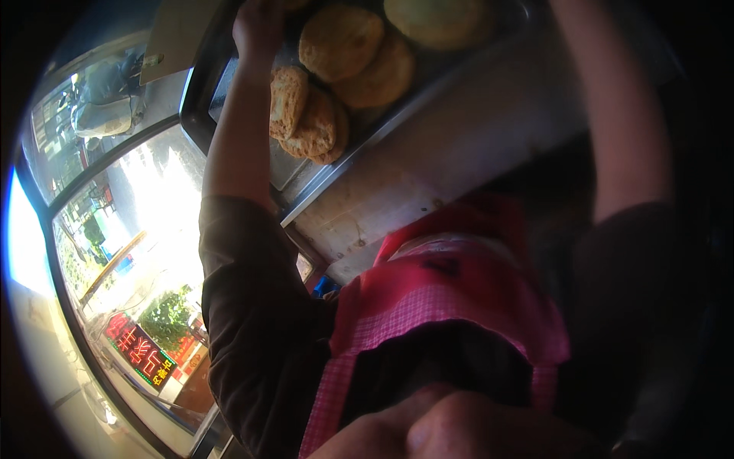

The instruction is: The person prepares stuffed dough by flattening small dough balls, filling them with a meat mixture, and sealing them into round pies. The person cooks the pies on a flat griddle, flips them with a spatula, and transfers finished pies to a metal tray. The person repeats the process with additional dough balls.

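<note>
My left hand (258,28) reaches over a dark metal tray or griddle at the top of the view; its fingers are cut off by the frame's edge, so any grip is hidden. Beside that wrist lie round browned flatbreads (341,43), two of them overlapping. Nearer my body, several flaky, crusty flatbreads (309,123) lean on one another by my left forearm. A larger, paler round flatbread (438,20) lies to the right, partly cut off. My right hand is beyond the top edge; only its blurred forearm shows.
A metal rim (344,178) edges the worktop above a stained pale front panel (367,212). A large framed window (166,172) fills the left side, with bright glare and a lit sign (143,356) outside. My pink apron (447,281) is close to the panel.
</note>
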The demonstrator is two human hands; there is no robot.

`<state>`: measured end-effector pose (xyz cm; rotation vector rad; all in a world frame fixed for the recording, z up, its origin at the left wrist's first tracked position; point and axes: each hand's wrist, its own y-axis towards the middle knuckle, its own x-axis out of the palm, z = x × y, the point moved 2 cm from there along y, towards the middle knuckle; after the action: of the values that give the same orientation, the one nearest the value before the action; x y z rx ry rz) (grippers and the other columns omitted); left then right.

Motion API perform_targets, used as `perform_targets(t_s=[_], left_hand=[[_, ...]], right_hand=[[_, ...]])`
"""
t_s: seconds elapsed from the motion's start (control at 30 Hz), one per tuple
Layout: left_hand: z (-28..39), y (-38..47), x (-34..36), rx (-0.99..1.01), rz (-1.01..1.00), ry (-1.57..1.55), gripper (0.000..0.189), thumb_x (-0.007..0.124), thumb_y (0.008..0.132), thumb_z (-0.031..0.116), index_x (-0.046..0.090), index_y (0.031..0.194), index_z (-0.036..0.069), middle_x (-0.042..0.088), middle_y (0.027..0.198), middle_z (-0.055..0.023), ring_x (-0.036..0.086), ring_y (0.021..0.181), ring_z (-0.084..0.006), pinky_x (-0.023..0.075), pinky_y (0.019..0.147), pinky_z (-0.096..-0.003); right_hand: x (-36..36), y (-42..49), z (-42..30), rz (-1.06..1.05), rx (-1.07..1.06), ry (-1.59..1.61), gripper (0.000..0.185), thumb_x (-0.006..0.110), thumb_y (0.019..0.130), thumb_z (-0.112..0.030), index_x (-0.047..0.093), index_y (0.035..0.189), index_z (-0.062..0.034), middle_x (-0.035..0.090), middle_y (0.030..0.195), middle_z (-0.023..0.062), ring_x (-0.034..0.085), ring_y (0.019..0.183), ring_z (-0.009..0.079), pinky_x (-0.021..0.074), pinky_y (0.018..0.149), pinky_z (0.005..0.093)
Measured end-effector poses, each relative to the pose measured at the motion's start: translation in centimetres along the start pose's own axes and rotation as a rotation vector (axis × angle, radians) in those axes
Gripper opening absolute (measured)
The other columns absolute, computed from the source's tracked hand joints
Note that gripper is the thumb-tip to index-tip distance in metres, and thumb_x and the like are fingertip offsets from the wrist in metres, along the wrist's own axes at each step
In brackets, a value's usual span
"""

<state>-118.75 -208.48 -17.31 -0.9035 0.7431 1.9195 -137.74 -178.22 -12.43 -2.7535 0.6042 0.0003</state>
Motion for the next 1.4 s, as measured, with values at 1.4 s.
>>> perform_targets(t_s=[1.4], left_hand=[[7.8,13.7,-5.0,0.499,-0.651,0.499,0.041,0.079,0.065,0.012,0.061,0.102,0.005,0.064,0.098,-0.0163,0.061,0.095,-0.0338,0.0487,0.081,-0.0428]], right_hand=[[1.1,-5.7,2.2,0.149,-0.061,0.199,0.027,0.056,0.097,-0.014,0.054,0.120,0.0018,0.063,0.089,0.0044,0.061,0.068,0.0083,0.0452,0.054,0.0208]])
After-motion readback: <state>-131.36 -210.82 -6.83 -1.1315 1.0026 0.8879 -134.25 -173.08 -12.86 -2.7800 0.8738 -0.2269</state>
